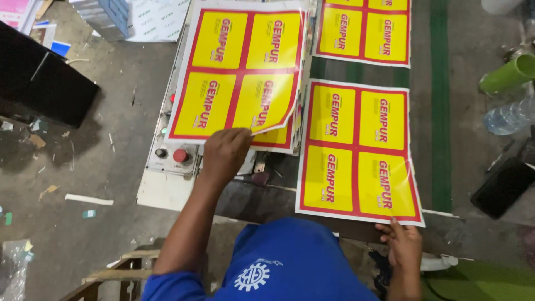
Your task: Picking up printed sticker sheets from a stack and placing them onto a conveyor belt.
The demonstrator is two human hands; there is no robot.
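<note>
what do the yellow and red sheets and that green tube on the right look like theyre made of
Sheet lifted by the left hand, printed sheet: probably glossy coated or laminated paper; it shines and its corner curls. Flat sheet at the right hand: same glossy look. Green tube: smooth, likely plastic or card; unclear.

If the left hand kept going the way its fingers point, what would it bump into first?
The left hand already pinches the lifted yellow-and-red printed sheet at its bottom edge, fingers pointing up the picture. Going on, it would probably push into that sheet first, though depth is hard to judge.
</note>
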